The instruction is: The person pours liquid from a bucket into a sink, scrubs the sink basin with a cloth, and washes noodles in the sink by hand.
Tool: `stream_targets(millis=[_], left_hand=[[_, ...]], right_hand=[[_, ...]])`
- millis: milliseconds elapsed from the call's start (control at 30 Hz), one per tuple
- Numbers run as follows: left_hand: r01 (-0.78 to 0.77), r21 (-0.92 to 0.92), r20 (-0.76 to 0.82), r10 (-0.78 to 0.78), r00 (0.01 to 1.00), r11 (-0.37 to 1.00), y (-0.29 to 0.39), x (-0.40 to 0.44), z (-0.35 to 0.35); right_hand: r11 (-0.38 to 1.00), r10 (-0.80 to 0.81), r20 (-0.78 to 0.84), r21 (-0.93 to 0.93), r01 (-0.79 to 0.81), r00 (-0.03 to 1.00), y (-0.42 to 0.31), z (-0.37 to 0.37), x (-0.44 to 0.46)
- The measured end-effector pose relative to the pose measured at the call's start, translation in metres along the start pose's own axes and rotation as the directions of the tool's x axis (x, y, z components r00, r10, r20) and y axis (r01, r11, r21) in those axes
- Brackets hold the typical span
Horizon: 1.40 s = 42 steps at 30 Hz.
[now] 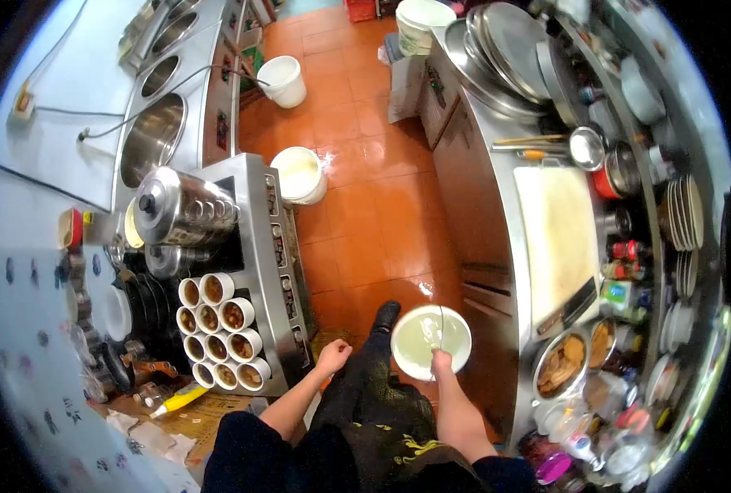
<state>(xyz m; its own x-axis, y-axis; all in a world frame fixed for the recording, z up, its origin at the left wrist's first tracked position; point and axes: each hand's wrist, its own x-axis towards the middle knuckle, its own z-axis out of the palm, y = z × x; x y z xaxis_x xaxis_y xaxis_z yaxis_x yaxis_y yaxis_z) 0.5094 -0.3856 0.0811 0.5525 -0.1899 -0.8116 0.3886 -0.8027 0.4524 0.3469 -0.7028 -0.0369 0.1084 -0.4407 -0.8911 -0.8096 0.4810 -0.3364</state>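
Observation:
In the head view, my right hand (441, 359) is closed around the thin wire handle of a white bucket (397, 345). The bucket holds pale greenish, watery liquid, and it is close to my right leg above the tiled floor; whether its base touches the floor is hidden. My left hand (333, 356) is curled into a loose fist beside my left leg, with nothing visible in it. Nearest to it is the steel stove counter (277, 349), where several white cups (241, 315) of brown soup with pieces in it stand in rows.
Two more white buckets (300, 191) stand along the left counter. A steel pot (177, 205) sits on the stove. On the right counter are a cutting board (550, 238), a cleaver (569, 308), bowls of food (564, 361) and stacked metal trays (513, 49). The orange tiles (374, 214) look wet.

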Motion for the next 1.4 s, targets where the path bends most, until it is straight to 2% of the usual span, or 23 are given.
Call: stream_targets(millis=[33, 67, 100, 133, 167, 200, 267, 300, 400, 433, 467, 500, 533, 600, 633, 733, 800, 867, 1000, 1067, 1300, 1400], left_hand=[[0.007, -0.039, -0.009, -0.007, 1.0, 0.999, -0.014, 0.004, 0.004], [0.015, -0.073, -0.002, -0.016, 1.0, 0.997, -0.025, 0.009, 0.011], [-0.049, -0.158, 0.002, 0.05, 0.999, 0.986, -0.044, 0.019, 0.015], [-0.108, -0.236, 0.007, 0.113, 0.994, 0.966, -0.06, 0.023, 0.017], [0.0, -0.214, -0.003, -0.001, 1.0, 0.977, -0.05, 0.014, 0.007], [0.095, -0.199, -0.04, -0.105, 0.994, 0.975, -0.034, 0.016, -0.005], [0.167, -0.178, -0.068, -0.182, 0.981, 0.97, -0.043, 0.023, -0.009], [0.144, -0.158, -0.12, -0.164, 0.979, 0.977, -0.061, 0.031, -0.005], [0.17, -0.3, -0.121, -0.214, 0.969, 0.939, -0.053, 0.034, -0.031], [0.127, -0.206, -0.228, -0.173, 0.958, 0.97, -0.041, 0.024, -0.036], [0.154, -0.398, -0.265, -0.274, 0.924, 0.904, -0.056, 0.032, -0.027], [0.123, -0.483, -0.282, -0.287, 0.916, 0.867, -0.028, 0.017, -0.035], [0.143, -0.578, -0.223, -0.323, 0.92, 0.804, -0.046, 0.025, -0.019], [0.217, -0.71, -0.109, -0.409, 0.906, 0.67, 0.009, -0.002, -0.033], [0.167, -0.706, -0.162, -0.388, 0.907, 0.688, 0.053, -0.022, -0.046], [0.202, -0.794, -0.072, -0.419, 0.905, 0.574, 0.067, -0.014, -0.024], [0.243, -0.858, 0.029, -0.431, 0.902, 0.452, 0.077, -0.003, -0.013], [0.281, -0.9, 0.113, -0.444, 0.889, 0.334, 0.097, 0.018, -0.013], [0.336, -0.929, 0.218, -0.504, 0.836, 0.154, 0.161, 0.044, -0.035], [0.333, -0.938, 0.24, -0.517, 0.822, 0.094, 0.184, 0.062, -0.064], [0.185, -0.981, 0.189, -0.503, 0.843, -0.059, 0.224, 0.168, -0.177], [0.086, -0.96, 0.211, -0.482, 0.85, -0.268, 0.248, 0.225, -0.215]], right_hand=[[0.994, -0.085, -0.009, -0.064, 0.084, 0.996, -0.023, 0.005, 0.004], [0.968, -0.246, 0.033, -0.041, 0.248, 0.969, -0.042, 0.018, 0.027], [0.916, -0.401, 0.075, -0.005, 0.402, 0.913, -0.059, 0.03, 0.054], [0.96, -0.188, 0.143, -0.184, 0.212, 0.972, -0.131, 0.034, 0.007], [0.95, -0.227, 0.079, -0.202, 0.239, 0.971, -0.153, 0.055, 0.021], [0.998, -0.067, 0.188, 0.034, 0.061, 0.98, -0.203, 0.065, -0.006], [0.995, -0.096, 0.2, 0.026, 0.093, 0.975, -0.251, 0.086, 0.005], [0.992, -0.129, 0.232, 0.024, 0.127, 0.964, -0.277, 0.096, 0.012], [0.995, -0.094, 0.261, 0.065, 0.079, 0.961, -0.368, 0.131, 0.017], [0.996, -0.083, 0.26, 0.062, 0.069, 0.962, -0.392, 0.146, 0.023], [0.996, -0.072, 0.257, 0.062, 0.057, 0.964, -0.414, 0.161, 0.028], [0.997, -0.064, 0.257, 0.049, 0.053, 0.964, -0.437, 0.178, 0.034], [0.997, -0.081, 0.265, 0.04, 0.073, 0.961, -0.461, 0.198, 0.042], [0.992, -0.123, 0.278, 0.006, 0.126, 0.953, -0.511, 0.235, 0.052], [0.987, -0.11, 0.291, -0.081, 0.139, 0.95, -0.534, 0.251, 0.055], [0.894, -0.114, 0.29, -0.386, 0.225, 0.95, -0.603, 0.306, 0.037], [0.905, -0.074, 0.27, -0.385, 0.178, 0.96, -0.636, 0.351, 0.077], [0.862, -0.246, 0.299, -0.366, 0.349, 0.922, -0.641, 0.386, 0.145], [0.86, -0.021, 0.225, -0.492, 0.132, 0.974, -0.706, 0.434, 0.114], [0.845, 0.022, 0.263, -0.521, 0.123, 0.965, -0.731, 0.46, 0.116], [0.843, 0.072, 0.38, -0.517, 0.147, 0.922, -0.859, 0.552, 0.112], [0.841, 0.063, 0.409, -0.513, 0.172, 0.91, -0.908, 0.589, 0.135]])
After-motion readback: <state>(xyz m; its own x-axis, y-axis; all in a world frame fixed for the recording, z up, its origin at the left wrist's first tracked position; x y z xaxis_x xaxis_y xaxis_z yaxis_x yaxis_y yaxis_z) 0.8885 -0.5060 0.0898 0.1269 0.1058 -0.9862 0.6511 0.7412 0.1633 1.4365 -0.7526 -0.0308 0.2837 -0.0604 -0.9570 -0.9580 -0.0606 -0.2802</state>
